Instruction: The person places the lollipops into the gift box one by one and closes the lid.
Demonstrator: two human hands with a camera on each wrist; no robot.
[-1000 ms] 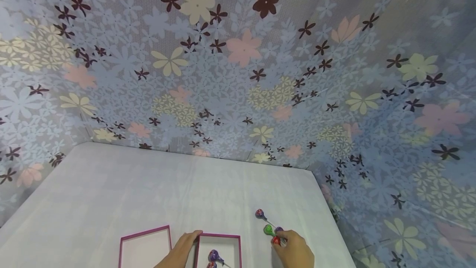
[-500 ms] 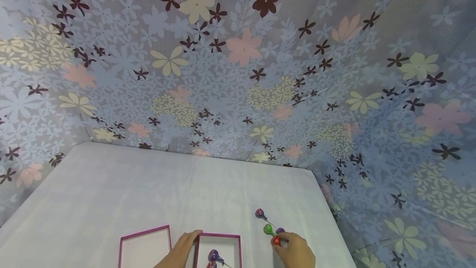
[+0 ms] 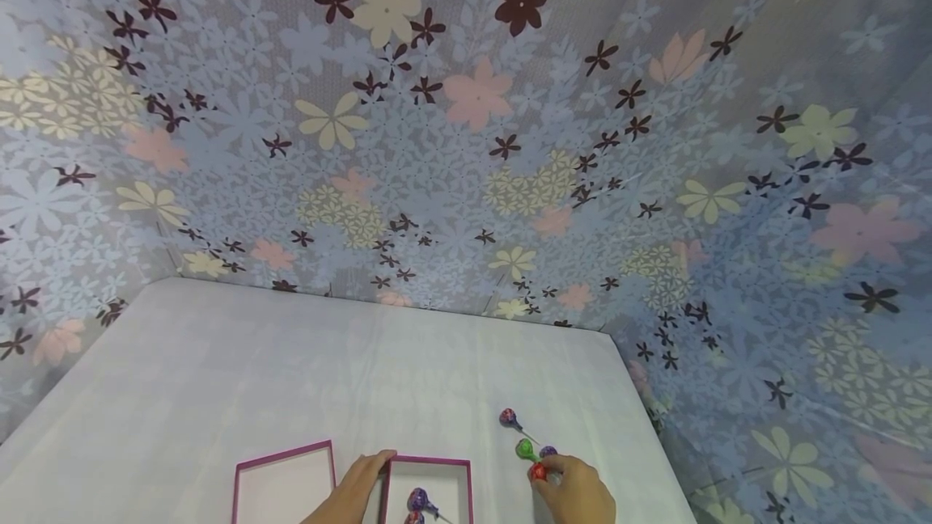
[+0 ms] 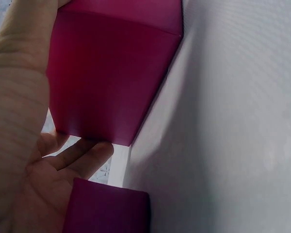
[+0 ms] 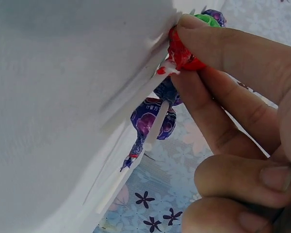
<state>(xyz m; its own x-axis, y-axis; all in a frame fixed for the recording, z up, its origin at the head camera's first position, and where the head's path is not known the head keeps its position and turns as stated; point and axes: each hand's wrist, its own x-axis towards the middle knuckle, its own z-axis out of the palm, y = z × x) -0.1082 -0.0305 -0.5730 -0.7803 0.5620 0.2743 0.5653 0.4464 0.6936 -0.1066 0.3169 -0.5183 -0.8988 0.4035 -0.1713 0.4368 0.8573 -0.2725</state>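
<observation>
My right hand (image 3: 580, 492) pinches a red-wrapped lollipop (image 5: 180, 51) by its head between thumb and fingers, at the right of the white table. Just beside it lie a green lollipop (image 3: 525, 449) and purple lollipops, one of them (image 5: 153, 121) partly behind the fingers in the right wrist view. Farther back rests another purple-and-red lollipop (image 3: 508, 417). My left hand (image 3: 355, 487) holds the magenta-edged box (image 3: 429, 459) at its left wall, fingers bent round the far corner. Inside that box are a purple lollipop (image 3: 418, 499) and a red-purple one, cut off by the frame.
Left of my left hand stands a second magenta-edged tray or lid (image 3: 284, 452), its near part out of frame. A white cloth covers the table (image 3: 320, 362). Flowered fabric (image 3: 437, 184) hangs behind and at the sides.
Over the last second the red lollipop and my right hand shift only slightly. My left hand and the box stay put.
</observation>
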